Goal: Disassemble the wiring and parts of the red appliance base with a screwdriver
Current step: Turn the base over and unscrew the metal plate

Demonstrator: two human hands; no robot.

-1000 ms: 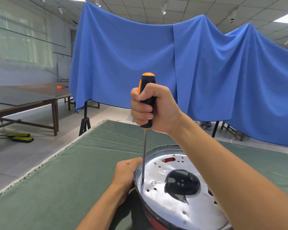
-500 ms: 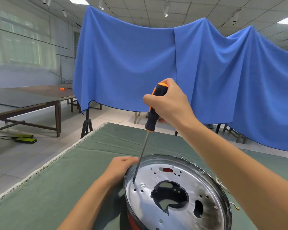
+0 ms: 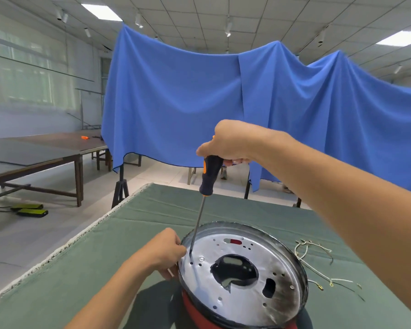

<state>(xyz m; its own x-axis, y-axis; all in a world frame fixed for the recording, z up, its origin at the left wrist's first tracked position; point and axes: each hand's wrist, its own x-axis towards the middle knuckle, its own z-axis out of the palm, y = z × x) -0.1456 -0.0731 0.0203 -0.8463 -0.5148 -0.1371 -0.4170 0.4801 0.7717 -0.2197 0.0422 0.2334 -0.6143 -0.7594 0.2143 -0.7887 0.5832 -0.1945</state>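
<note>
- The red appliance base [image 3: 199,313] is found at the lower centre of the frame, resting on the green table cover [image 3: 81,269], with its silver metal plate [image 3: 242,276] facing up.
- The right hand [image 3: 230,141] is held raised at mid-frame, its forearm reaching in from the right edge; the fingers are curled over the top of the screwdriver [image 3: 208,179] handle, which is gripped from above.
- The screwdriver is tilted slightly, handle uppermost; its shaft runs down and leftward, and the tip is seen meeting the plate near the left rim, beside a small hole.
- The left hand [image 3: 163,252] is placed against the left rim of the base, forearm entering from the bottom edge; the fingers are curled onto the rim, which is held.
- Loose wires [image 3: 318,264] are noted on the cover at the right of the base, apart from it.
- A blue cloth [image 3: 223,103] is hung across the background.
</note>
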